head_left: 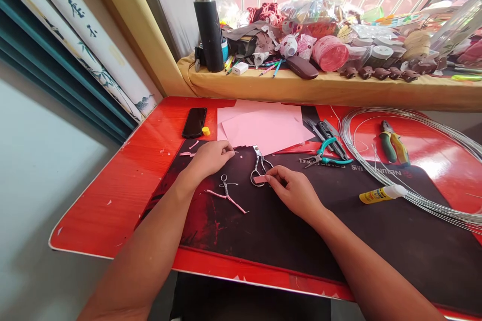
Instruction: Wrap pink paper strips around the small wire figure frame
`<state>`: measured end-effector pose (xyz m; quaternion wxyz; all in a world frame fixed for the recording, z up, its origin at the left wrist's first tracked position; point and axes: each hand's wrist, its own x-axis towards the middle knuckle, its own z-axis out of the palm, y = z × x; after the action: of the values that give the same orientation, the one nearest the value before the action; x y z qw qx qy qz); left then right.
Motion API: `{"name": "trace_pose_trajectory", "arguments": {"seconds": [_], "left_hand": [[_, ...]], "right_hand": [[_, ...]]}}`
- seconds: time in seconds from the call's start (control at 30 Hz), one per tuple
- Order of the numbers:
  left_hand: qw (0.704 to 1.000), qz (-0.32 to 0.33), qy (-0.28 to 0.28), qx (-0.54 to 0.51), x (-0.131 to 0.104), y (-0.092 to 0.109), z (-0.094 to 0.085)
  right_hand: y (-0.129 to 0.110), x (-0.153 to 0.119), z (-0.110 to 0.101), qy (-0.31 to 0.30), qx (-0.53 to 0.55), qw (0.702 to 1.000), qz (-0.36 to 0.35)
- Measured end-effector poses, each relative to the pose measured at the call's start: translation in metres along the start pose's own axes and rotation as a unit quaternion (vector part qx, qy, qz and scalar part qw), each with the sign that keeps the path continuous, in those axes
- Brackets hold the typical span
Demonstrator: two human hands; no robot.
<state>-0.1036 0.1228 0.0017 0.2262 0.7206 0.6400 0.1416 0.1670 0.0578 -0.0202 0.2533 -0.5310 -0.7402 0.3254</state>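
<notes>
My right hand (pixel 295 188) pinches a small pink paper strip (pixel 259 179) over the handles of the metal scissors (pixel 258 158). Just left of the scissors, my left hand (pixel 213 156) has thumb and fingertips pressed together. A thin pale sliver shows at those fingertips, too small to name. Below the left hand lies a small wire figure (pixel 226 189) with a looped head, a coiled body and two legs wrapped in pink. Pink paper scraps (pixel 187 154) lie beside the left wrist. Sheets of pink paper (pixel 263 125) are behind both hands, on the dark mat (pixel 301 241) and red table.
A black phone (pixel 194 123) and yellow cap (pixel 206 131) lie back left. To the right are teal pliers (pixel 324 155), utility knives (pixel 331 135), a glue stick (pixel 382 193), a wire coil (pixel 354 135) and green-yellow pliers (pixel 393 145). A black thermos (pixel 209 30) stands on the cluttered sill.
</notes>
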Motion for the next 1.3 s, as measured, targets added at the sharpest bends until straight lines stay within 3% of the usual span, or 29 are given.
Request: {"name": "trace_pose_trajectory", "arguments": {"seconds": [0.23, 0.4, 0.87, 1.3], "left_hand": [[0.99, 0.069, -0.111, -0.051, -0.012, 0.008, -0.022], [0.98, 0.08, -0.18, -0.029, -0.016, 0.007, -0.028], [0.984, 0.009, -0.165, 0.071, -0.019, 0.003, -0.028], [0.971, 0.0, -0.218, 0.096, -0.014, 0.008, -0.025]], "right_hand": [[0.0, 0.001, 0.0, 0.007, -0.005, 1.0, -0.009], [-0.002, 0.0, 0.0, 0.009, 0.001, 1.0, -0.01], [-0.003, 0.0, 0.0, 0.015, 0.019, 1.0, 0.001], [-0.005, 0.0, -0.001, -0.002, 0.012, 1.0, -0.002]]}}
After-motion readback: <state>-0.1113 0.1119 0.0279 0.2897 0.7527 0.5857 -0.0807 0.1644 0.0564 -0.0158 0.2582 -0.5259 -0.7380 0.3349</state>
